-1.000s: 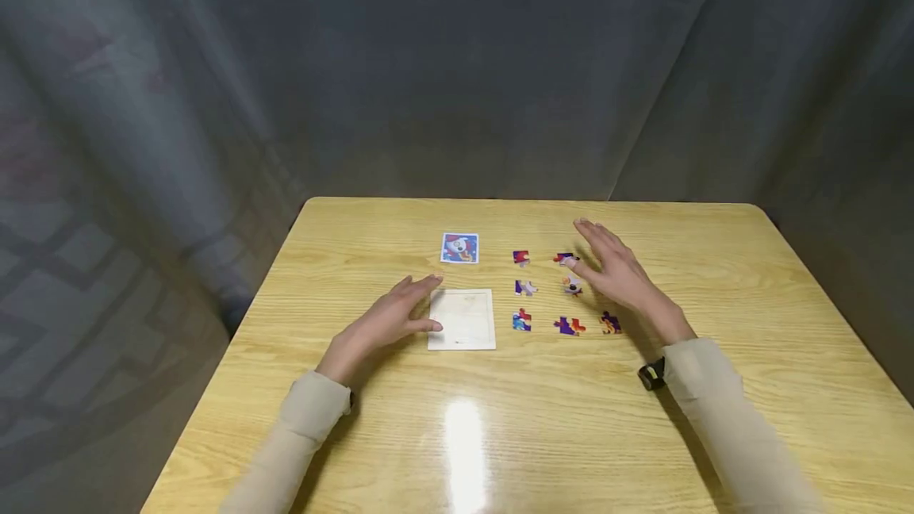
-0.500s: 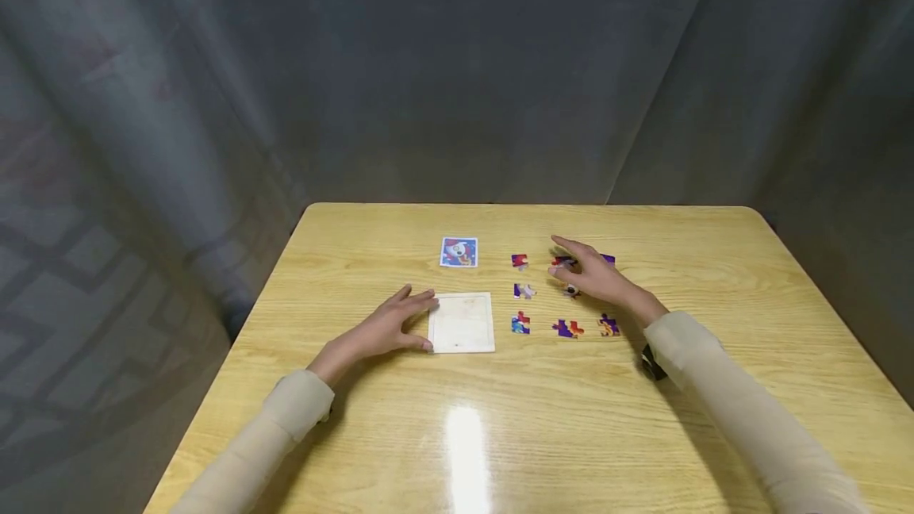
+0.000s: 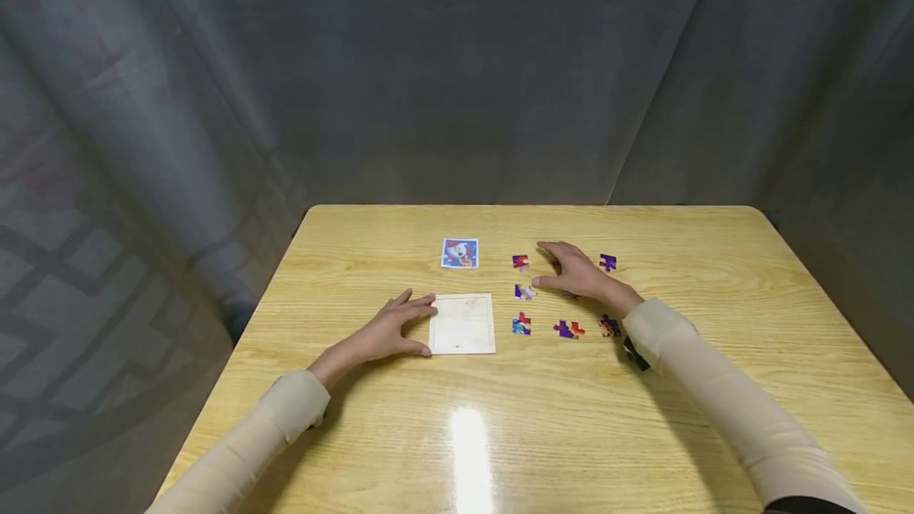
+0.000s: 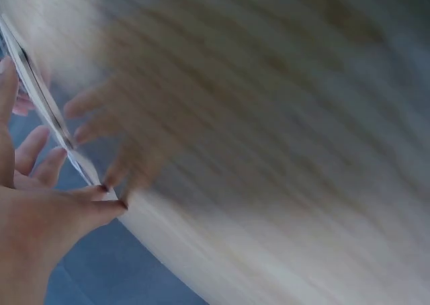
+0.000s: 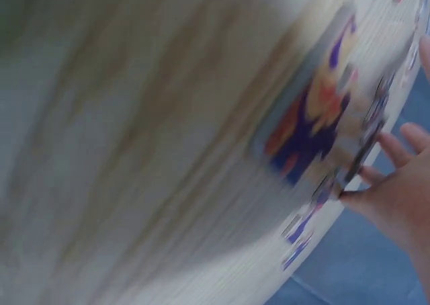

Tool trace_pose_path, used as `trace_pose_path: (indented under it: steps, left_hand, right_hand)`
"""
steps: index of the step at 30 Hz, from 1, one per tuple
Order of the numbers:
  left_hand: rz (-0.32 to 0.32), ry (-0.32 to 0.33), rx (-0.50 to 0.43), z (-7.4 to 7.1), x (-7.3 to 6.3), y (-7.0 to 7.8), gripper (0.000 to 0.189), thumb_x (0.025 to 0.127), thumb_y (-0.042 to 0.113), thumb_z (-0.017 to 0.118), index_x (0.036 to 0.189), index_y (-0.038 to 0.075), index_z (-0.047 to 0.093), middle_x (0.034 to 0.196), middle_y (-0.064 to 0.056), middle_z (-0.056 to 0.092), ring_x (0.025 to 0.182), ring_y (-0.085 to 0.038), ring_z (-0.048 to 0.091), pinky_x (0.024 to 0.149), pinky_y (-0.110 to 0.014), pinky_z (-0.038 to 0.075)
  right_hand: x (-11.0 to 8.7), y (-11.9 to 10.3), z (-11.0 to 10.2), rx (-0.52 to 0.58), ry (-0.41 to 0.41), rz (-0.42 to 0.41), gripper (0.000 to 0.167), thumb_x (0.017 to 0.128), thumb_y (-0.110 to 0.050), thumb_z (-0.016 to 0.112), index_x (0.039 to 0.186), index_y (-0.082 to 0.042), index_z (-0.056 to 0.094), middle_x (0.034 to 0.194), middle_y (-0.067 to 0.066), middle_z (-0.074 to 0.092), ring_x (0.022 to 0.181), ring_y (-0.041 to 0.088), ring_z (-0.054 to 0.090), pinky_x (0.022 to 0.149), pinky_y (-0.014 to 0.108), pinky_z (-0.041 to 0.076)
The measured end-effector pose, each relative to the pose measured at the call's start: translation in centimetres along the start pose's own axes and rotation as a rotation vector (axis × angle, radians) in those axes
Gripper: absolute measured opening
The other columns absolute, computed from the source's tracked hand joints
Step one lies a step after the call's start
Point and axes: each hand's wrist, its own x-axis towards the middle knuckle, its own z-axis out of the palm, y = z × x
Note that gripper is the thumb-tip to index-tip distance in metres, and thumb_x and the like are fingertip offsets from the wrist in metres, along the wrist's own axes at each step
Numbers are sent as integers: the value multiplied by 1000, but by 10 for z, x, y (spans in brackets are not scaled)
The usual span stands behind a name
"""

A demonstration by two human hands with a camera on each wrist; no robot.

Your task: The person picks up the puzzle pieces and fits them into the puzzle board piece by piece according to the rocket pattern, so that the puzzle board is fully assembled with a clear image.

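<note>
On the wooden table lies a pale square puzzle tray (image 3: pixel 462 325) with a raised rim. My left hand (image 3: pixel 382 333) rests along the tray's left edge, fingertips at the upper corner and thumb at the lower one. In the left wrist view, thumb and fingers touch the thin tray (image 4: pixel 47 107) edge-on. My right hand (image 3: pixel 581 272) is over the middle column of jigsaw pieces, thumb and fingers apart; it largely hides the pieces there. Near its fingertips are a red piece (image 3: pixel 520 262) and a purple-and-white piece (image 3: pixel 524 292). The right wrist view is blurred; an orange-and-purple piece (image 5: pixel 306 123) shows beside the hand.
A small picture card (image 3: pixel 460 253) lies behind the tray. Several more jigsaw pieces lie to the right: a blue-and-red one (image 3: pixel 522 324), a purple-and-orange one (image 3: pixel 568 329), a dark one (image 3: pixel 609 326) and a purple one (image 3: pixel 608 262). Grey curtains (image 3: pixel 457 86) hang beyond the table.
My right hand has moved left and lower across the pieces, uncovering the far right purple piece. My left hand has come down to the tray's left edge.
</note>
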Motion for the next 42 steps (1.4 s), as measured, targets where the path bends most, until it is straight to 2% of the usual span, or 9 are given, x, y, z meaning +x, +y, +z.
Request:
trace_pose_path:
  steps: [5,9,16,23,29,38,42]
  left_hand:
    - [-18,-6,2,-1,0,-1,74,78,38,78,140,9,49,156,-7,30,144,-44,8,113,-63,5]
    - [-16,0,6,-1,0,0,73,78,38,78,138,9,50,156,-7,30,144,-45,7,112,-64,4]
    - [-27,22,14,2,-2,-2,73,77,39,78,138,10,51,155,-6,31,144,-44,8,112,-65,4]
    - [-39,25,0,3,-2,0,73,77,41,78,138,11,51,156,-3,30,145,-41,6,113,-63,1]
    - [-67,29,-4,3,-4,2,73,76,41,79,137,11,52,156,-3,30,145,-40,6,113,-63,-1]
    - [-52,28,-16,2,-3,2,72,76,40,79,136,10,53,156,-5,30,145,-41,5,112,-64,-1]
    - [-59,27,-14,2,-4,1,71,76,39,80,135,10,53,156,-4,30,145,-40,4,112,-64,-1]
  right_hand:
    - [2,-9,5,-14,15,-3,77,87,-36,69,143,6,36,148,29,32,138,45,22,114,58,12]
    - [4,-15,9,-33,41,26,73,88,-34,69,142,6,38,148,29,32,138,45,23,114,58,12]
    - [13,-21,15,-56,79,24,67,89,-34,68,139,2,44,147,29,32,136,48,23,111,64,11]
    - [16,-24,20,-17,138,46,57,88,-29,70,134,1,52,146,28,34,135,48,24,111,64,7]
    - [19,-29,27,8,175,69,53,89,-30,69,131,0,55,144,26,37,135,45,27,112,62,9]
    - [23,-34,30,-26,219,122,45,88,-29,71,122,-1,61,142,26,41,135,44,28,113,61,10]
    - [24,-35,31,-20,220,114,41,87,-26,72,119,-1,62,140,26,43,136,43,27,114,58,11]
